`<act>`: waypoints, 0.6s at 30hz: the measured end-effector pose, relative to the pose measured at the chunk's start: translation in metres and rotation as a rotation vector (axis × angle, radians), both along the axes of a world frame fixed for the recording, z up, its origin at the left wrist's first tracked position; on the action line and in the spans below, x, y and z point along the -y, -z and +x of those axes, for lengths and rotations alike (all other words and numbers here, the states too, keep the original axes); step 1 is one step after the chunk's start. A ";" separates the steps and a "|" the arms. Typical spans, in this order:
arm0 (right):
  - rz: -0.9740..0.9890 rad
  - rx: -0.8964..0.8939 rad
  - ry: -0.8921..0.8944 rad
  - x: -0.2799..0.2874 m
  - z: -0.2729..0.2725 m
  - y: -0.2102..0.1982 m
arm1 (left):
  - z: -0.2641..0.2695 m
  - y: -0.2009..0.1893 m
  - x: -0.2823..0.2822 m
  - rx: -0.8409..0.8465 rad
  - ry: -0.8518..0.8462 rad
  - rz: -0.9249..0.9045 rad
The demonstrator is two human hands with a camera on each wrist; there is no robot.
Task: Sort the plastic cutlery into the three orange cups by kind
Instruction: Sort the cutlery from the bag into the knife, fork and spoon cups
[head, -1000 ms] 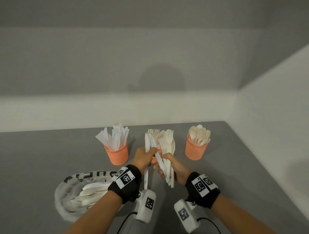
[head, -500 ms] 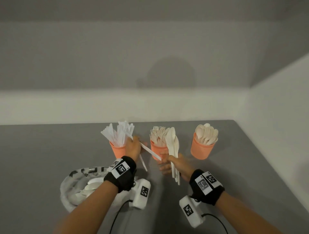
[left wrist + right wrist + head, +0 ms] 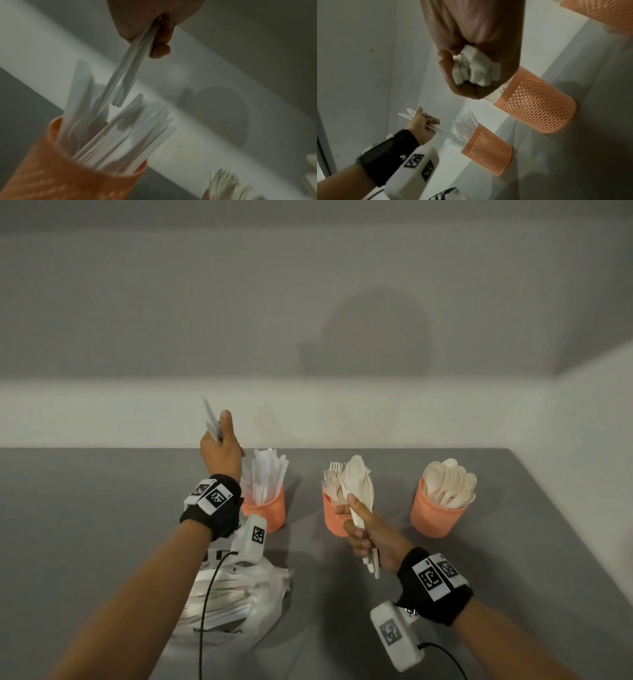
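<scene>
Left hand point(image 3: 221, 446) pinches two knives point(image 3: 130, 67) above the knife cup point(image 3: 265, 513), handles pointing down at it; right hand point(image 3: 368, 534) clenches a mixed bundle point(image 3: 359, 491) of cutlery in front of the fork cup point(image 3: 334, 517); spoon cup point(image 3: 436, 517) stands well filled; I judge sorting well along, though the bag point(image 3: 236, 607) holds more pieces, so several rounds remain.

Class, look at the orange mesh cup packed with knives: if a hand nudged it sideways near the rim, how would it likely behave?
The knife cup probably tips easily: its knives stand well above the rim. The mesh wall looks light, so it may slide on the smooth grey table.
</scene>
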State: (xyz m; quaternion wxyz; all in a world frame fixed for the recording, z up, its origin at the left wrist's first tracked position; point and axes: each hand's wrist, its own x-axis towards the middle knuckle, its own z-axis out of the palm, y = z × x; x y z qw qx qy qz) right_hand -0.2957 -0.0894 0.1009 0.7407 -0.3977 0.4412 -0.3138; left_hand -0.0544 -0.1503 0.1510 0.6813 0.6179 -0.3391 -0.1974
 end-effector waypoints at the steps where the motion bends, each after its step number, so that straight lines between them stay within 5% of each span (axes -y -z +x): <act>1: 0.003 0.007 -0.003 0.001 0.000 0.000 | 0.000 0.009 0.001 0.030 0.009 0.030; 11: 0.033 0.041 -0.015 0.000 0.000 0.001 | -0.006 0.057 -0.003 0.268 0.128 0.092; 18: 0.019 0.029 -0.020 -0.002 0.001 0.000 | -0.016 0.062 -0.003 0.816 0.158 0.140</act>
